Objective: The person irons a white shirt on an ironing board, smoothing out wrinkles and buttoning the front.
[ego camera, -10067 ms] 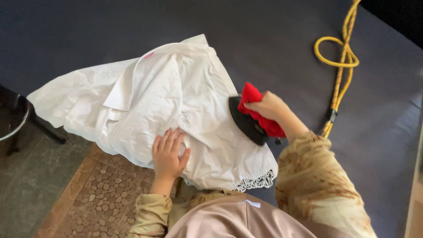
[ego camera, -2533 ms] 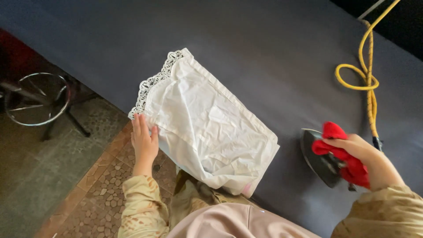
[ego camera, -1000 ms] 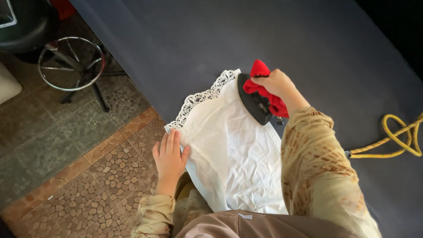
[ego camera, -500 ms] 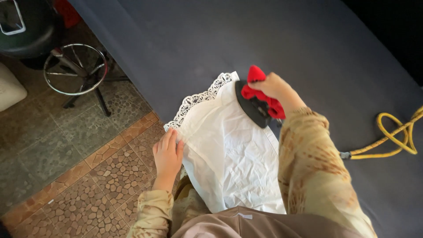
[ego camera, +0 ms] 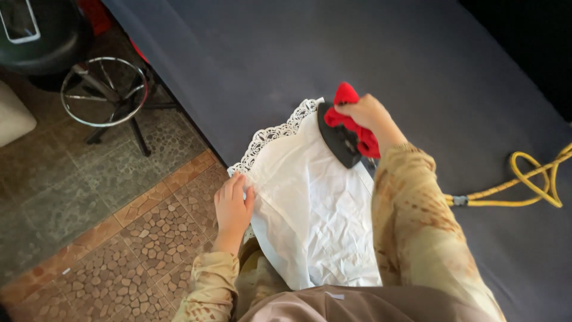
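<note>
Your right hand (ego camera: 368, 113) is clamped on the iron's handle through a red cloth (ego camera: 351, 116), and the black iron (ego camera: 338, 136) sits on the white garment (ego camera: 313, 203), close to its lace trim (ego camera: 277, 130). Your left hand (ego camera: 232, 206) lies flat and open on the garment's near-left edge, right at the near edge of the dark blue ironing table (ego camera: 268, 53), pinning the fabric taut.

Watch that lace: it's openwork, thin and scalloped, so it looks like it could scorch or snag faster than the plain cloth if the iron's tip lingers there. The cloth itself is light, soft and creased all over, with part of it hanging off the near edge, so I'd judge it could slide if your left hand lifts. Your sleeve (ego camera: 417, 226) hangs low over the fabric beside the hot plate.

The yellow cord (ego camera: 524, 185) loops on the table toward the right edge; a tug on it might jerk the iron. The padded red cloth is bunched, so your grip may shift.
</note>
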